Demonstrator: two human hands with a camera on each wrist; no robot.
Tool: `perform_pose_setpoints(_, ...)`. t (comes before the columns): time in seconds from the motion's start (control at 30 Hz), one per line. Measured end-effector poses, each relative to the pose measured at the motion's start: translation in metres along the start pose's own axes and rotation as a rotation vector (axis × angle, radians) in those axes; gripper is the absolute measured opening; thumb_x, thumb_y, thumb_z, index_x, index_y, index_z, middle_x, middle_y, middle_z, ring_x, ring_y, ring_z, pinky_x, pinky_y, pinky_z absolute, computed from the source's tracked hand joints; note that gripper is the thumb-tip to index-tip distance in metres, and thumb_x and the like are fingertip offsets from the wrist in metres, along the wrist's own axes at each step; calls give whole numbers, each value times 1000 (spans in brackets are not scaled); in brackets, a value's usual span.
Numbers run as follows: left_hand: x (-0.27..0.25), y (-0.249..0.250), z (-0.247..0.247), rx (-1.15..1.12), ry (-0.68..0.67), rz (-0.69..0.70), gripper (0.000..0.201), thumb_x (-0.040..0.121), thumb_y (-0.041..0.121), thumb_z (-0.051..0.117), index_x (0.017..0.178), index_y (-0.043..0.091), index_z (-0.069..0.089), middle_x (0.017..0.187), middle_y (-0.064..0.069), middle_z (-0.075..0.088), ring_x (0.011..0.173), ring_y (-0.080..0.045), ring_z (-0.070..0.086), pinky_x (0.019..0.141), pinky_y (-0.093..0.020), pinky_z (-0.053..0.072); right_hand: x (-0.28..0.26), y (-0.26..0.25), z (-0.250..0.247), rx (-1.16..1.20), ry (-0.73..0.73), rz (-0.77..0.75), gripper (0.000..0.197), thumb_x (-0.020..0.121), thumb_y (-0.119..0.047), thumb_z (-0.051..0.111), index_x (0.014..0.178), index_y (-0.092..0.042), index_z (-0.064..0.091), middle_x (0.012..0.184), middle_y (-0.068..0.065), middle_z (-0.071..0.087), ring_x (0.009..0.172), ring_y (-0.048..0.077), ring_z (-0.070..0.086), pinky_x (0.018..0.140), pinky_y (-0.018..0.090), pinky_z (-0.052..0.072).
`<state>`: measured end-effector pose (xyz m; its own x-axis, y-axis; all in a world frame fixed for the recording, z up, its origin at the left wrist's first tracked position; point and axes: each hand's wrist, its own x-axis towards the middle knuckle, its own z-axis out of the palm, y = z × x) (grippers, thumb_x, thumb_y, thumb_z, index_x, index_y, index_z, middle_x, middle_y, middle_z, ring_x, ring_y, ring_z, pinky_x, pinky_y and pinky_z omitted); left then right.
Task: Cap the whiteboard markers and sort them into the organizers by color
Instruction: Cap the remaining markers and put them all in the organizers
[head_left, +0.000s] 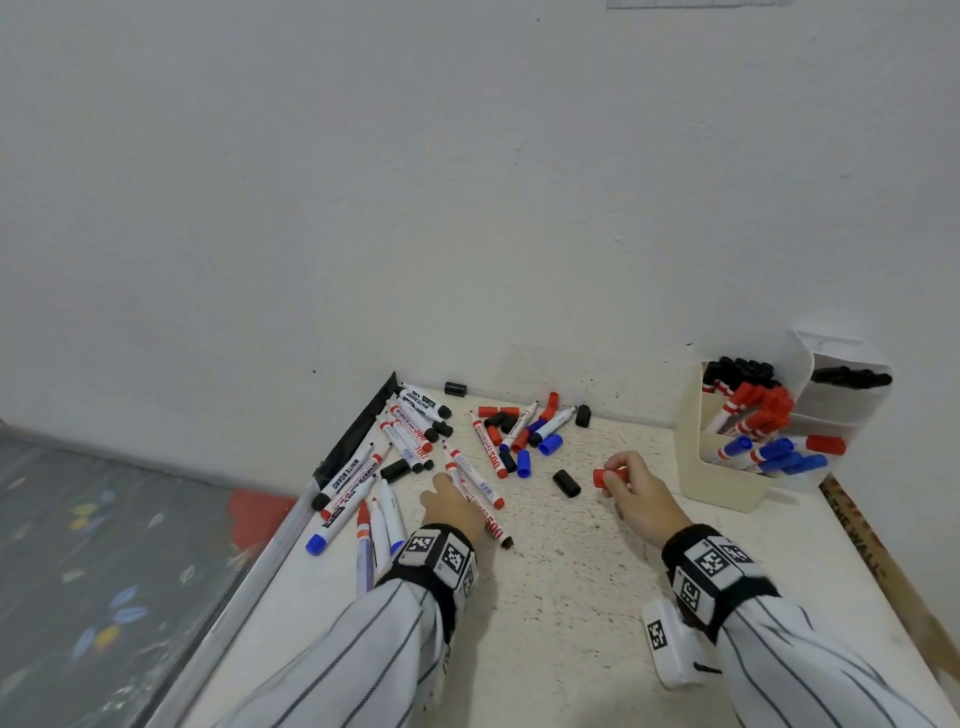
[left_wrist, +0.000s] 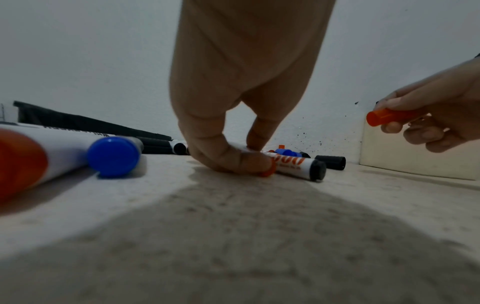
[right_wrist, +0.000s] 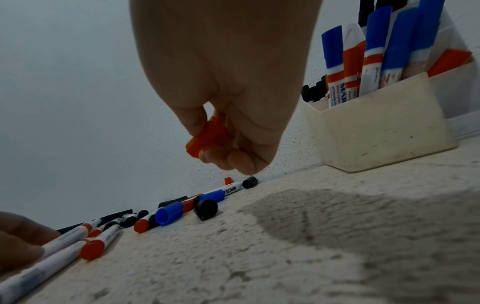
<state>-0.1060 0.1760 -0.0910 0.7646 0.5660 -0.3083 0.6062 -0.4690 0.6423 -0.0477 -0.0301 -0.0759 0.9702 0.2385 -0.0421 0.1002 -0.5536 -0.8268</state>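
Observation:
An uncapped red marker lies on the white table, and my left hand pinches it between thumb and finger near its tip end. My right hand hovers just above the table to the right, holding a red cap in its curled fingers. The cream organizer stands at the right against the wall, with black, red and blue capped markers in separate compartments.
Loose caps and markers are piled by the wall, and more markers lie along the table's left edge. A black cap lies between my hands. A wooden ruler runs along the right edge.

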Motion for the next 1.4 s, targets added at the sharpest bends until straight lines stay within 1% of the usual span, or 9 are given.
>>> perform_pose_setpoints(0.17,1,-3,-7,83,30,32,44,94,18,45,136,13,32,137,-13,35,118,-28,48,93,-33,43,-1,-1,1,2,-47,26,4,96,-20,42,97,-22,46,97,11,61,69,13,50,62,24,40)
perform_pose_setpoints(0.3,-2,-10,-27,303,134,-14,51,90,21,52,134,10,30,132,-15,39,117,-27,47,92,-34,47,-2,-10,6,2,-64,21,12,96,-20,45,87,-29,46,98,10,60,77,16,53,65,26,42)
perform_pose_setpoints(0.5,-2,-32,-63,522,58,19,44,96,20,44,135,1,34,131,-12,50,117,-21,52,96,-27,44,-5,-34,23,21,-100,8,10,96,-20,46,105,-17,49,102,8,57,77,12,54,60,18,40)
perform_pose_setpoints(0.7,-9,-39,-71,539,14,45,36,96,20,42,127,3,45,129,-9,53,117,-19,53,97,-26,42,-17,-46,30,32,-127,-10,9,95,-22,47,103,-20,49,92,-1,55,81,12,54,66,21,43)
perform_pose_setpoints(0.87,-11,-46,-70,552,55,53,34,97,18,43,126,1,47,128,-11,53,117,-22,53,95,-27,43,-22,-46,22,0,-123,-23,10,96,-21,46,105,-18,49,96,3,57,71,8,51,61,19,40)
perform_pose_setpoints(1.0,-13,-50,-69,452,69,20,33,95,21,47,124,3,45,122,-9,57,109,-19,57,95,-27,48,-24,-42,17,-17,-117,-1,11,96,-21,45,106,-17,49,102,9,59,68,7,48,59,18,39)
perform_pose_setpoints(1.1,-10,-46,-68,232,108,7,38,89,20,56,122,5,44,108,-8,59,89,-17,58,78,-25,51,-24,-40,16,-13,-112,-2,9,96,-20,46,104,-17,49,104,11,59,69,8,49,60,19,40)
perform_pose_setpoints(1.23,-18,-31,-60,-18,136,189,33,87,20,60,116,11,47,98,-3,56,76,-11,54,59,-17,42,-25,-41,14,-24,-95,-30,9,95,-19,46,103,-19,50,105,9,56,72,11,49,63,21,40)
perform_pose_setpoints(1.4,-34,-9,-35,-173,-6,385,26,86,14,61,110,12,52,106,-4,56,71,-6,53,56,-13,45,-29,-48,12,-20,-44,-96,16,95,-16,46,111,-18,50,106,6,54,85,15,51,60,15,34)
